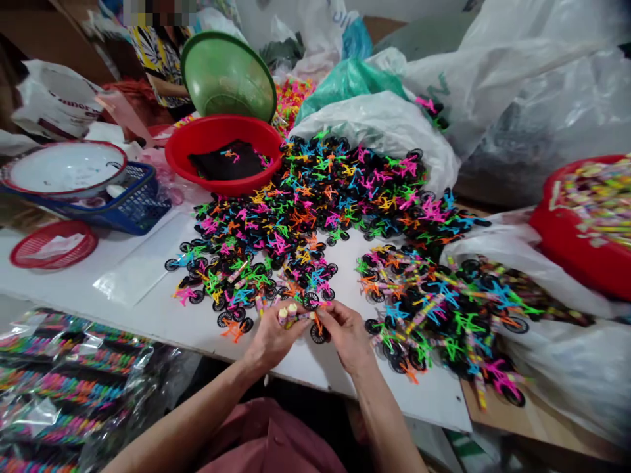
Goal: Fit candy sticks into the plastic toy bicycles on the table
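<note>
At the table's front edge, my left hand [269, 343] is closed around several small patterned tubes with cream ends [288, 315]. My right hand [348, 336] pinches a toy bicycle [319, 332] with an orange frame and black wheels. The two hands nearly meet, and one tube's end is against the bicycle. Beyond them spreads a large pile of toy bicycles [280, 236] in pink, green, blue, orange and yellow. To the right lies a second heap of bicycles [419, 315] with tubes attached or mixed among them; I cannot tell which for each.
A red basin [177, 154] holding black cloth stands at the back left, beside a green basin [229, 79] and a blue basket [142, 203]. A red container [557, 203] of tubes sits at right. Packed bicycles in clear plastic [64, 387] lie lower left. Another person's arm [167, 85] shows behind.
</note>
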Demonstrator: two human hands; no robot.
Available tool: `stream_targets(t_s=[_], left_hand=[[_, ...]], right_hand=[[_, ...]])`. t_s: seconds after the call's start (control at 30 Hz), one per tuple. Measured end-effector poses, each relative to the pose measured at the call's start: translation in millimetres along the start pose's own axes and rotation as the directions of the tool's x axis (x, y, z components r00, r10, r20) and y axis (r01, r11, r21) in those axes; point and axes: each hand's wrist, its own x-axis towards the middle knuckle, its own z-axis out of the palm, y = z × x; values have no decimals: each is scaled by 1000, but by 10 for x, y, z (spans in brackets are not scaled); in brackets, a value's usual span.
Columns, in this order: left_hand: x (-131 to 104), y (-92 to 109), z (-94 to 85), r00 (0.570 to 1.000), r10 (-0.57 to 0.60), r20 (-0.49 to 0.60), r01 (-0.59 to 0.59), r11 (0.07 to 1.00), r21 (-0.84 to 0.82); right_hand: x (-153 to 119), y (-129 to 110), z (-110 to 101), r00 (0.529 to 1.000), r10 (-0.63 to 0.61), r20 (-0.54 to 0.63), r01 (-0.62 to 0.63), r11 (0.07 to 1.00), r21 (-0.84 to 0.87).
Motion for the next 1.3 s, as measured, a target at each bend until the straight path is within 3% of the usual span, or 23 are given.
stream_targets(t_s=[0.1,0.17,0.23,0.3,0.37,0.43,0.47,0.5,0.53,0.6,0.67,0.73,0.8,0.93,1.0,1.07,1.1,1.2,1.3], left_hand=[[-3,-140,43,994,-11,-113,22,995,102],[19,-174,74,991,-32,-127,43,995,89],[60,-139,78,998,-37,-57,39,998,40],[106,-70,50,997,-78,15,79,995,-53],[136,-17,15,983,-179,33,182,972,-149],[133,-7,8,955,-295,11,292,937,-191],[119,-16,21,941,-337,13,333,923,-193],[97,-30,42,935,-353,40,353,913,-202],[71,-46,65,935,-345,87,356,907,-225],[21,-68,90,942,-276,192,326,892,-314],[-1,-71,55,950,-215,228,293,866,-404],[32,-58,-33,956,-227,186,288,850,-441],[126,-45,-128,964,-252,83,261,846,-466],[415,-46,-165,965,-195,-174,107,902,-418],[525,-41,-123,968,-140,-208,64,939,-337],[566,-26,-105,975,-122,-184,62,951,-303],[557,-15,-117,978,-131,-164,75,948,-310],[436,10,-224,977,-185,-104,140,929,-342],[259,-6,-301,978,-206,-6,197,940,-279]], right_hand=[[5,86,133,971,-166,-171,109,947,-301],[20,66,130,967,-187,-174,115,927,-358],[9,-90,-49,985,-161,-68,126,924,-362],[-37,-380,-406,980,-196,-40,154,868,-473],[-71,-706,-816,924,-339,-180,110,683,-722],[-14,-920,-1084,781,-560,-278,-59,376,-925],[69,-949,-1120,732,-633,-253,-111,255,-961],[189,-918,-1087,727,-660,-189,-95,176,-980],[339,-834,-995,757,-643,-112,-22,147,-989],[674,-562,-711,854,-510,100,240,216,-947],[945,-277,-437,903,-377,205,353,381,-855],[1074,-86,-292,916,-356,185,362,537,-762],[1074,-14,-288,914,-387,122,366,657,-660],[963,-97,-383,938,-327,115,343,828,-443],[937,-183,-378,944,-327,32,315,876,-366],[894,-276,-372,936,-348,-56,309,888,-341],[842,-316,-386,931,-361,-46,321,874,-364],[504,-351,-520,912,-346,222,410,727,-550],[-17,-194,-647,873,-163,459,464,565,-682]])
